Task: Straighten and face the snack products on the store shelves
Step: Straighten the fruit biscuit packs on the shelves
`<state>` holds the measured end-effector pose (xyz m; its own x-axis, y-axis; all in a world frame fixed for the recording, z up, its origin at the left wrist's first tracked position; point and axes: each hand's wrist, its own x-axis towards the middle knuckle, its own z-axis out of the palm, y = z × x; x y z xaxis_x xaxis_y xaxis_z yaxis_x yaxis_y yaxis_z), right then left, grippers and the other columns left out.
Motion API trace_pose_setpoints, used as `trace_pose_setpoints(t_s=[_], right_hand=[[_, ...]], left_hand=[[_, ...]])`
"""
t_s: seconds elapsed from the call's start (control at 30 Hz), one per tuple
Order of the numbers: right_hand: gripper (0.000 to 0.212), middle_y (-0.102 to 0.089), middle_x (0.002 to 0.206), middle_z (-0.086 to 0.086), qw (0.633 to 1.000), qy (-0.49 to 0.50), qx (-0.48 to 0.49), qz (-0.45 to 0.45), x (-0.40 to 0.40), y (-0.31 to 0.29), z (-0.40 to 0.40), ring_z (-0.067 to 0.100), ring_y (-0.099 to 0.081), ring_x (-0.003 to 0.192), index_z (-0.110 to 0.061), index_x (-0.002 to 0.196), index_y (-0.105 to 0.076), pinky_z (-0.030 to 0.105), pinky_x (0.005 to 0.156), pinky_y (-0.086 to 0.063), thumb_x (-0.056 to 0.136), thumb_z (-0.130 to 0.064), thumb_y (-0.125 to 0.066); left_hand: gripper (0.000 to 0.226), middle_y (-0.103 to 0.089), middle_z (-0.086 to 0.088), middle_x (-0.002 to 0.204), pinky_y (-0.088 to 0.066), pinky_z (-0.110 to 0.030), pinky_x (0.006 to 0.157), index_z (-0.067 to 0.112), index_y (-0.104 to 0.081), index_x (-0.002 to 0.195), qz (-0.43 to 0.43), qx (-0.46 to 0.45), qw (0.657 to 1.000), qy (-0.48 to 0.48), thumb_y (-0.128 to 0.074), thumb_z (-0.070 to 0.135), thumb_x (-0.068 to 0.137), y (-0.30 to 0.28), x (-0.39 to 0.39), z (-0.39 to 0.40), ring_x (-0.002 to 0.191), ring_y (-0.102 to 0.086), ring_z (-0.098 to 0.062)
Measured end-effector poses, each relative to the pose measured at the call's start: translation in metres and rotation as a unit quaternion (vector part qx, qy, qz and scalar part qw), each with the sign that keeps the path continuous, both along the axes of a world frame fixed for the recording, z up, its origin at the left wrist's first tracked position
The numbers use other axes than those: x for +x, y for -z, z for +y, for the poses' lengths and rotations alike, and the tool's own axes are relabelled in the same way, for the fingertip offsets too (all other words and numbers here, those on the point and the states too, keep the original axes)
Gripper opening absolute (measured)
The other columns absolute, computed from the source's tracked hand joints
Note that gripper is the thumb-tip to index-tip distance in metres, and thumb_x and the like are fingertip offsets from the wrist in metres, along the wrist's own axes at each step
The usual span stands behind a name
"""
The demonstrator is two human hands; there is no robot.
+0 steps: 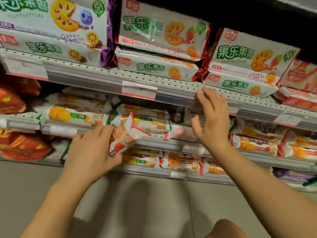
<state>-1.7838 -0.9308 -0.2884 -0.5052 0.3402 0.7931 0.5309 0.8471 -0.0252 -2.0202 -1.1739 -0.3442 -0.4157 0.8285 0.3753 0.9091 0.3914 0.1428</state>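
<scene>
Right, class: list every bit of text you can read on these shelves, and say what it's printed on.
"果乐果香": green, on the strawberry biscuit pack and its neighbours.
"Fruit Fun Fruity": beneath it on the same pack.
"50": green badge on the blueberry pack.
Price tags and lower-shelf packs: too blurred to read.

— What's on the top perforated shelf (96,70)?
— Stacked biscuit packs: purple-ended blueberry ones (51,47) left, red-ended strawberry ones (157,66) in the middle, more (240,83) right, all lying flat.
— And the middle shelf (154,135)?
— Long biscuit sleeves (72,115) lying lengthwise, piled two or three high.
— Below that?
— The lowest shelf (214,176) carries similar sleeves (180,163); red bags (24,148) sit at the far left.
</scene>
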Motion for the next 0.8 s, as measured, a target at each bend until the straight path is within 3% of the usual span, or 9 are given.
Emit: trace_pose_setpoints(t_s=[0.17,0.23,0.37,0.47,0.53,0.6,0.7,0.8], right_hand=[[0.063,-0.050,0.145,0.021,0.999,-0.008,0.036,-0.002,0.001,0.006,0.007,0.038,-0.045,0.138,0.000,0.141,-0.054,0.062,0.117,-0.027,0.079,-0.010,-0.064],[0.063,-0.052,0.142,0.024,0.998,-0.004,0.057,0.005,-0.003,0.013,0.008,0.040,-0.046,0.136,0.002,0.139,-0.055,0.063,0.114,-0.029,0.078,-0.009,-0.065],[0.063,-0.050,0.145,0.024,0.998,0.006,0.058,-0.002,-0.007,0.012,0.005,0.041,-0.044,0.139,0.003,0.140,-0.053,0.062,0.116,-0.027,0.079,-0.008,-0.063],[0.062,-0.044,0.149,0.027,0.995,-0.041,0.080,-0.035,0.011,0.028,-0.008,0.043,-0.041,0.141,0.001,0.143,-0.052,0.062,0.111,-0.035,0.082,-0.006,-0.059],[0.055,-0.050,0.145,0.024,0.992,-0.065,0.074,-0.082,0.031,0.049,-0.011,0.041,-0.049,0.134,0.000,0.139,-0.056,0.056,0.107,-0.042,0.085,-0.007,-0.059],[0.048,-0.056,0.140,0.018,0.991,-0.027,0.018,-0.129,0.045,0.064,-0.002,0.037,-0.054,0.127,-0.004,0.134,-0.060,0.050,0.104,-0.046,0.087,-0.011,-0.061],[0.046,-0.058,0.124,0.023,0.968,0.121,-0.068,-0.207,0.051,0.064,0.028,0.044,-0.054,0.113,-0.002,0.129,-0.057,0.050,0.093,-0.048,0.087,-0.015,-0.068],[0.029,-0.064,0.095,0.029,0.912,0.246,-0.156,-0.291,0.041,0.047,0.052,0.043,-0.059,0.086,-0.001,0.096,-0.058,0.045,0.072,-0.048,0.092,-0.028,-0.069]], left_hand=[[0.070,-0.060,-0.001,0.106,-0.047,-0.038,0.068,0.022,-0.061,0.124,-0.196,-0.002,0.980,-0.024,-0.087,0.041,0.061,0.087,0.025,-0.012,0.093,-0.058,-0.029],[0.072,-0.058,0.000,0.108,-0.048,-0.036,0.063,0.026,-0.059,0.125,-0.179,-0.019,0.982,-0.048,-0.087,0.042,0.061,0.103,0.024,-0.015,0.096,-0.056,-0.027],[0.077,-0.059,-0.005,0.104,-0.051,-0.037,0.061,0.021,-0.062,0.125,-0.140,0.033,0.989,-0.018,-0.091,0.036,0.055,0.107,0.035,-0.011,0.091,-0.056,-0.031],[0.079,-0.060,0.002,0.106,-0.042,-0.026,0.053,0.025,-0.061,0.128,-0.135,0.028,0.990,-0.019,-0.091,0.044,0.058,0.117,0.040,-0.019,0.096,-0.056,-0.023],[0.080,-0.062,0.002,0.109,-0.047,-0.028,0.052,0.026,-0.061,0.128,-0.143,0.027,0.989,-0.022,-0.093,0.045,0.057,0.127,0.039,-0.027,0.099,-0.058,-0.024],[0.081,-0.063,0.000,0.112,-0.053,-0.033,0.054,0.025,-0.061,0.130,-0.151,0.037,0.988,-0.022,-0.093,0.044,0.058,0.128,0.038,-0.030,0.102,-0.058,-0.026],[0.079,-0.064,-0.001,0.112,-0.053,-0.034,0.052,0.022,-0.062,0.132,-0.145,0.045,0.988,-0.009,-0.091,0.046,0.062,0.126,0.043,-0.030,0.101,-0.060,-0.025],[0.085,-0.066,-0.001,0.116,-0.056,-0.037,0.055,0.019,-0.057,0.138,-0.142,0.066,0.988,0.008,-0.089,0.048,0.064,0.125,0.045,-0.036,0.104,-0.063,-0.026]])
